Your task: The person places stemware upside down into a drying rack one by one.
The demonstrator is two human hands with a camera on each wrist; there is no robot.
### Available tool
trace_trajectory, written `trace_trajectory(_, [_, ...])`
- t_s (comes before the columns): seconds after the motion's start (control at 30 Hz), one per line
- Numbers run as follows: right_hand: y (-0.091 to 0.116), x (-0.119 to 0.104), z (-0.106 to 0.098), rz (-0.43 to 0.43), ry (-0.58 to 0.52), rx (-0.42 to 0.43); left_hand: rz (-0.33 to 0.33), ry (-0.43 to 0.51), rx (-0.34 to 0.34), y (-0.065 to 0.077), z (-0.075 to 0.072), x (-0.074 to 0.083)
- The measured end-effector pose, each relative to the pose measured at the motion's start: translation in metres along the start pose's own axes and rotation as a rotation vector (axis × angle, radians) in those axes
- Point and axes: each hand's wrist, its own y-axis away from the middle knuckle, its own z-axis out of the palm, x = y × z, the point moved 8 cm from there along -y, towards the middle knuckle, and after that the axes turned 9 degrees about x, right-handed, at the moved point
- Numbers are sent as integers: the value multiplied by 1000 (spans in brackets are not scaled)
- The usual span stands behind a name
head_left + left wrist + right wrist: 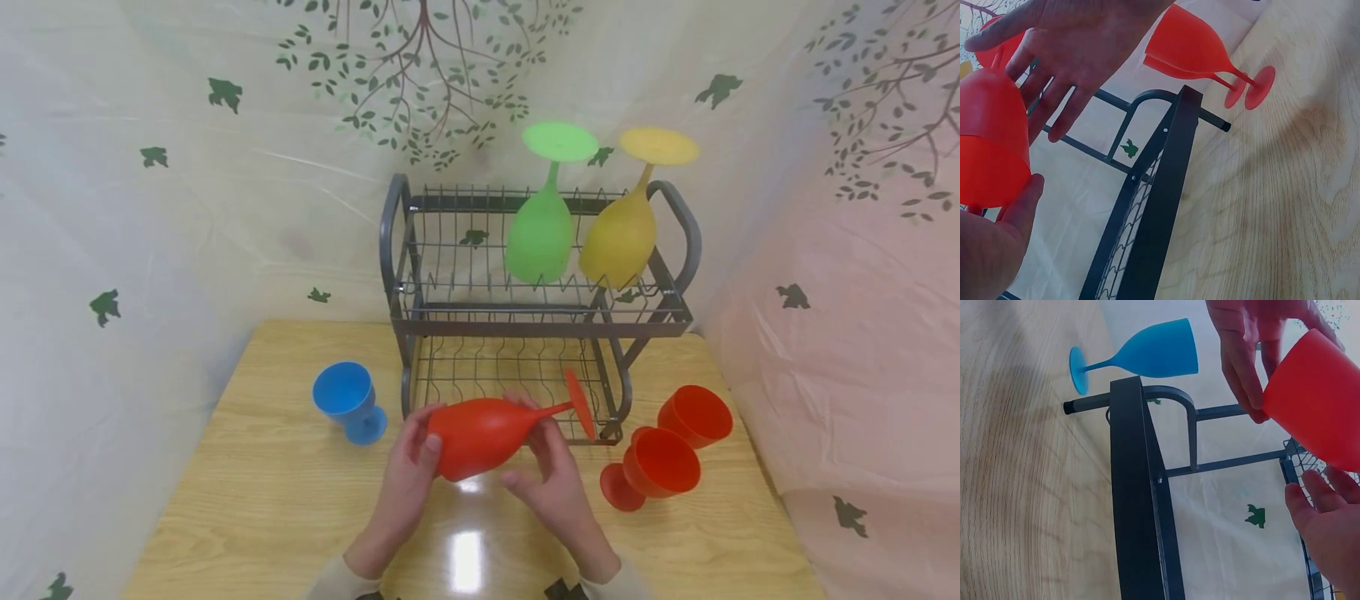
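A red wine goblet [480, 435] is held on its side in front of the rack, its rim end to the left and its foot to the right. My left hand [412, 450] grips the bowl near the rim, thumb in front; the left wrist view shows this thumb on the bowl [991, 137]. Beside the stem is my right hand [551, 483], its fingers partly behind the goblet. Those fingers look straight and spread in the left wrist view. In the right wrist view, the right hand [1329, 531] lies close to the bowl; whether it touches is unclear.
Behind stands a two-tier dark dish rack [540, 327]. Its upper tier carries an upside-down green goblet [540, 237] and a yellow goblet [618, 242]. A blue goblet [345, 390] stands upright left of the rack. Two red goblets [662, 463] stand to the right.
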Motion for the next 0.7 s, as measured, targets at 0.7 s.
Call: trace_trajectory(0.7, [-4, -3, 6, 36, 46, 13, -119, 110, -48, -1, 7, -8])
